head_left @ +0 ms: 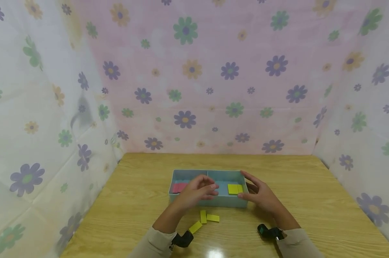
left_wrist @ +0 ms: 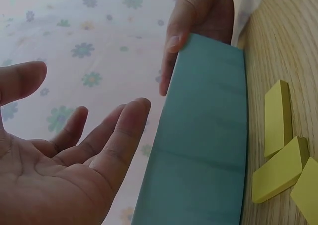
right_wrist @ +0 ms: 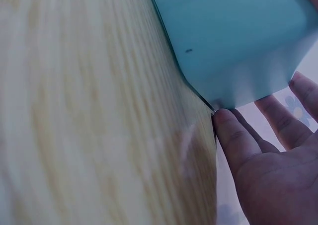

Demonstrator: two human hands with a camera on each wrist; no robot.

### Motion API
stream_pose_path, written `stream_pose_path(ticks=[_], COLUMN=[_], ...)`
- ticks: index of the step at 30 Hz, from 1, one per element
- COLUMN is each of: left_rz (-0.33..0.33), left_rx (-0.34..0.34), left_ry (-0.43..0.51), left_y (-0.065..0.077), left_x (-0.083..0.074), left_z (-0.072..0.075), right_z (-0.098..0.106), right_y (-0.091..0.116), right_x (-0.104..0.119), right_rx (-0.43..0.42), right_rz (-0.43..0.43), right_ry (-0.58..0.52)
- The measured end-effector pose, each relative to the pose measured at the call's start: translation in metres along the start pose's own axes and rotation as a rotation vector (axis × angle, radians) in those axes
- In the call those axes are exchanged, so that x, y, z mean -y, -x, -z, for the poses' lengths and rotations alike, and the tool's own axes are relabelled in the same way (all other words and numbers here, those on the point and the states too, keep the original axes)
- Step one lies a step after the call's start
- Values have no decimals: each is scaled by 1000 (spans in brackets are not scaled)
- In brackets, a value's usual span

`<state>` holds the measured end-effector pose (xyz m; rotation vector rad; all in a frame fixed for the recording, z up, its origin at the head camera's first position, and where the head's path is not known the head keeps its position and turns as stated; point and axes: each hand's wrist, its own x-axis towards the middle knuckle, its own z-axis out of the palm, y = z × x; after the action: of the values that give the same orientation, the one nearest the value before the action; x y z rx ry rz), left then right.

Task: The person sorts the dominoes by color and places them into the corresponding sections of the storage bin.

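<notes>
A light-blue box with a divider stands on the table. Its left compartment holds pink pieces, partly hidden by my left hand. At the right end of the other compartment lie yellow pieces. My left hand hovers over the box's front rim around the divider, fingers loosely bent and holding nothing; the left wrist view shows its bare palm. With my right hand I hold the box's right end, thumb at the front corner and fingers along the end wall, as the right wrist view shows on the box.
Three yellow blocks lie close together on the wooden table in front of the box, near my left wrist. Black wrist devices sit at both cuffs. Flowered cloth encloses the back and sides.
</notes>
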<state>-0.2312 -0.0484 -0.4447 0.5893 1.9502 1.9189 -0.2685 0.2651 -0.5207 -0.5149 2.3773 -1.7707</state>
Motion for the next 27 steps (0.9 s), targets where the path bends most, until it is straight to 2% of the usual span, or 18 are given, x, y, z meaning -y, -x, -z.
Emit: stream_pose_path(ticks=[6, 11, 14, 20, 27], left_rz=[-7, 4, 1, -50, -15], left_rx=[48, 56, 59, 100, 119], left_ry=[-35, -56, -121, -249, -329], left_y=[0, -1, 0, 5, 17], left_x=[1, 3, 7, 15, 22], left_z=[0, -1, 0, 7, 18], right_z=[1, 2, 1, -1, 0], right_y=[-1, 0, 0, -2, -3], right_x=[1, 1, 1, -1, -1], right_rx=[6, 13, 19, 28, 27], right_rz=[1, -4, -5, -6, 3], right_ry=[8, -12, -21, -6, -1])
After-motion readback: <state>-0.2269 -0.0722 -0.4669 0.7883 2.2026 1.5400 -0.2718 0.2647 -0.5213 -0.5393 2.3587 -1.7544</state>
